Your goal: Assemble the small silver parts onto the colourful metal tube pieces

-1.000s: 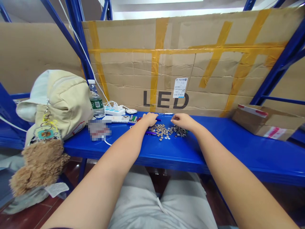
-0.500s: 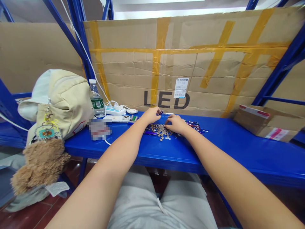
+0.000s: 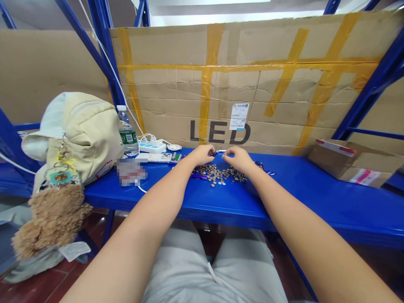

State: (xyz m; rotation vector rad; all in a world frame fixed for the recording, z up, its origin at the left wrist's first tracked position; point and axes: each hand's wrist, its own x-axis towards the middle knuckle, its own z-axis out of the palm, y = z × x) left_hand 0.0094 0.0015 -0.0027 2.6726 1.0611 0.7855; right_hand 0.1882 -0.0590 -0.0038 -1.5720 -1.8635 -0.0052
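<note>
My left hand [image 3: 203, 155] is closed in a pinch round a small dark purple piece [image 3: 214, 153], whose kind I cannot make out. Facing it, my right hand [image 3: 237, 159] has thumb and forefinger pressed together on something too small to name. Below both hands lies a spread of small round metal discs [image 3: 217, 173], like coins or buttons. A heap of darker small pieces [image 3: 239, 175] sits under my right hand. A purple pen-like stick [image 3: 199, 176] lies left of the discs, and a white stick [image 3: 221, 151] shows behind the fingertips.
On the blue table [image 3: 296, 185], a phone [image 3: 154, 157], a power strip [image 3: 152, 146] and a water bottle [image 3: 128, 134] stand to the left, beside a cream bag [image 3: 91, 130]. A small carton [image 3: 356, 162] is at the right. A large cardboard sheet [image 3: 176, 97] rises behind.
My right hand has lifted off the discs and moved up and right, its fingers now pinched near my left hand. The purple piece in my left hand has tipped slightly downward.
</note>
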